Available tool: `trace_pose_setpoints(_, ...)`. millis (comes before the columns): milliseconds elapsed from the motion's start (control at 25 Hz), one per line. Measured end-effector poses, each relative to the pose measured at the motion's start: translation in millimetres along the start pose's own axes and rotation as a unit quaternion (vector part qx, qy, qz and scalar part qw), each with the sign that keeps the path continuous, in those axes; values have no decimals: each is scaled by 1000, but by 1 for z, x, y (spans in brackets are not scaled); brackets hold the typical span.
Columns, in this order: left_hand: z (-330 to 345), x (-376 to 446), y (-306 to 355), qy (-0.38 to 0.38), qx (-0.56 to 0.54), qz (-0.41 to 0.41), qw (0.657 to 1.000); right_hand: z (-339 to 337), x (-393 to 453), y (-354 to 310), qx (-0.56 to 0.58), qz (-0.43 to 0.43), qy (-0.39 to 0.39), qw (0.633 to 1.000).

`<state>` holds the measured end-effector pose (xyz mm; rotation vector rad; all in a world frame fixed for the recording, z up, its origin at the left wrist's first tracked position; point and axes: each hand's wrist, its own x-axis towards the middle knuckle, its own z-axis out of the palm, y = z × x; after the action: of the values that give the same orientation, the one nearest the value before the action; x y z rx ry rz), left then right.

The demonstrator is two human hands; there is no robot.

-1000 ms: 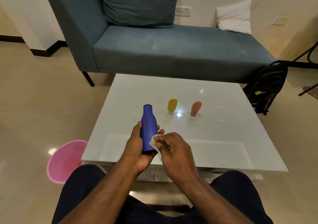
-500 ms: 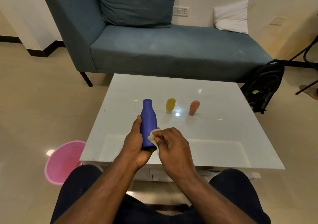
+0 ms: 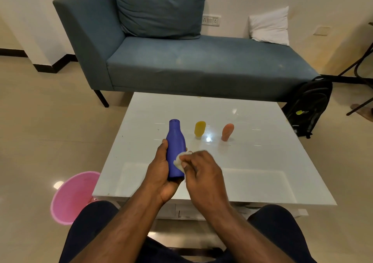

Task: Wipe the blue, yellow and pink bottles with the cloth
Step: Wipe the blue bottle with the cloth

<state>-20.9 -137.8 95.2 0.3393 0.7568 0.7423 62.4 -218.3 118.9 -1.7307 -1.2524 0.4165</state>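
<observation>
My left hand grips the lower half of the blue bottle, holding it upright above the near part of the white table. My right hand pinches a small white cloth against the bottle's right side. The yellow bottle stands on its cap near the table's middle. The pink bottle stands just to its right, also cap down. Most of the cloth is hidden under my right fingers.
A blue-grey sofa with a cushion and a white pillow stands behind the table. A pink bucket sits on the floor at the left, a black backpack at the right. My knees are under the table's near edge.
The cloth in my right hand has slid a little up the blue bottle's side. My left hand keeps the same grip; the camera view has shifted slightly.
</observation>
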Motion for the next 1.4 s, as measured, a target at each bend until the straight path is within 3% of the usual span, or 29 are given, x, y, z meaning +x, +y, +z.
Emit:
trace_pose_setpoints(280,4,-4,-7,0,5,-23,1000,-5,8,6,18,34,2,999)
trace_pose_setpoints(560,17,-2,9,37,-71,-49,996,2,0,11,-74,-110,13,991)
trace_pose_setpoints(760,22,-3,10,65,-98,-41,992,3,4,16,-69,-117,42,990)
trace_pose_setpoints(920,21,-3,8,68,-101,-56,991,5,5,11,-111,-203,4,973)
trace_pose_setpoints(1160,14,-3,8,65,-101,-37,992,4,5,16,-25,-40,22,999)
trace_pose_setpoints(1400,11,-2,8,4,-65,-50,997,-7,30,10,82,108,-5,991)
